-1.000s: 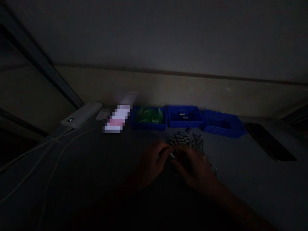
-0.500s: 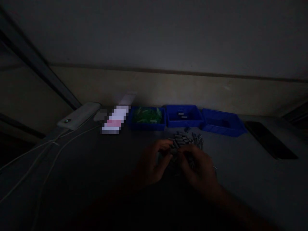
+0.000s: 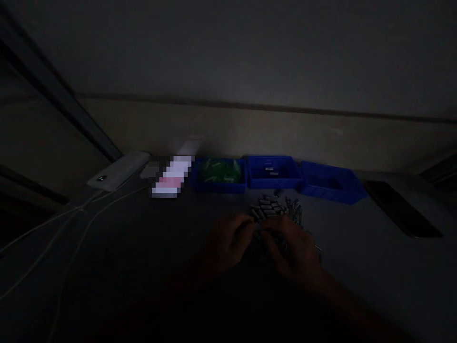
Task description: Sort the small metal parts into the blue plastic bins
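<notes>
The picture is very dark. A pile of small metal cylinders (image 3: 269, 205) lies on the table, with thinner metal pieces (image 3: 293, 208) at its right. My left hand (image 3: 230, 240) is at the near left side of the pile, thumb and fingers pinched together. My right hand (image 3: 294, 245) lies over the near part of the pile, its fingertips close to those of my left hand. Both hands are closed at the fingertips, and whatever is between them is too small and dark to make out.
Behind the pile stand a blue bin with green contents (image 3: 219, 188), a blue bin with two metal cylinders (image 3: 274, 183) and a third blue bin (image 3: 332, 193). A dark phone (image 3: 403, 209) lies right; a lit screen (image 3: 171, 178), white power strip (image 3: 117, 171) and cables (image 3: 84, 231) lie left.
The fingers of my left hand have closed from a wider grip, and the fingertips of both hands have come nearer together. The bins and phone look the same.
</notes>
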### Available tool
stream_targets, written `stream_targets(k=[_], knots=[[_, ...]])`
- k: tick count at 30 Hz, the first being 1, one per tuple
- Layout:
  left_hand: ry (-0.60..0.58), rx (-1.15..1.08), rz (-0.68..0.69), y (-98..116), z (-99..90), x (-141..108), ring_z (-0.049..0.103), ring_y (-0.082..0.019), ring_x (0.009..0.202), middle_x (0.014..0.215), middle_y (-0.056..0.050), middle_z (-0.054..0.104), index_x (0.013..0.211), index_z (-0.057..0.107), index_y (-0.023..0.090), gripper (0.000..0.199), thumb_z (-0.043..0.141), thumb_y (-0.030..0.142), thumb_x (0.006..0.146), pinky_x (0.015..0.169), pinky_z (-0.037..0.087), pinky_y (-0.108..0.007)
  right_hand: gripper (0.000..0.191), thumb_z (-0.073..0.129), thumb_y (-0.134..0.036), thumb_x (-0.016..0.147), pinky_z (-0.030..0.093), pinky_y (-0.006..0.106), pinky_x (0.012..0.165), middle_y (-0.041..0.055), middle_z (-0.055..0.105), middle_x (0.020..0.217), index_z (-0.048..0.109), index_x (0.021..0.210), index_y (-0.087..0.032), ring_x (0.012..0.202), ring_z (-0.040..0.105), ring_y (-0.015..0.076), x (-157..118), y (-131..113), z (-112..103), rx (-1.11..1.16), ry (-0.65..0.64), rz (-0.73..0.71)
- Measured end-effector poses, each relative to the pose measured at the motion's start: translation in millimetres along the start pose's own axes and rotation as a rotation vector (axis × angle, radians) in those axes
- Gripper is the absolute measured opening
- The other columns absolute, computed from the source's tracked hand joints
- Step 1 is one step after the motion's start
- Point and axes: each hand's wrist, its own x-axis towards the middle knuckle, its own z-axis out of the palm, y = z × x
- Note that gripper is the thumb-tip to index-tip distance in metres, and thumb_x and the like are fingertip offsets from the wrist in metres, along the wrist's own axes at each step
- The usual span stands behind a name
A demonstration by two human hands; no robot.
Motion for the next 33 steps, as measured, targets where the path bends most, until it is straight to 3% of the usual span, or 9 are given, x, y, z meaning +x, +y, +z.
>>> stream_targets(k=[10,16,27,33], knots=[[-0.058,-0.022,-0.036,2.2,2.3,0.0,0.058,-0.011,0.064,0.07,-0.001,0.062,0.08,0.058,0.017,0.023,0.039,0.025,0.09,0.059,0.043,-0.023,0.012,0.05,-0.012,0.082,0.052,0.022,0.059,0.0007,0.066,0.075,0.057,0.087,-0.021,0.066,0.063,0.0117,1.9,-4.5,-1.6,0.043,0.027,0.031],[-0.011,-0.074,0.079,4.0,-0.7,-1.1,0.062,-0.013,0.079,0.087,-0.003,0.065,0.097,0.055,0.018,0.014,0.052,0.021,0.083,0.07,0.048,-0.024,0.01,0.051,-0.014,0.083,0.052,0.022,0.059,0.0007,0.068,0.075,0.059,0.085,-0.02,0.066,0.065,0.012,1.1,-1.5,-0.8,0.073,0.087,0.114],[0.082,0.002,0.137,-1.1,2.8,-1.4,0.062,-0.011,0.072,0.08,-0.001,0.065,0.091,0.056,0.019,0.01,0.052,0.015,0.083,0.067,0.049,-0.021,0.016,0.049,-0.011,0.083,0.054,0.023,0.061,0.0014,0.07,0.077,0.062,0.082,-0.022,0.069,0.067,0.0135,-0.4,-1.2,-0.6,0.092,0.076,0.166],[0.093,-0.063,-0.021,3.5,1.5,2.6,0.062,-0.012,0.073,0.082,-0.001,0.067,0.088,0.059,0.019,0.009,0.052,0.022,0.083,0.066,0.049,-0.022,0.017,0.05,-0.012,0.084,0.054,0.025,0.067,0.0033,0.069,0.085,0.061,0.094,-0.021,0.077,0.066,0.0141,-0.1,2.4,0.9,0.055,0.026,0.093]])
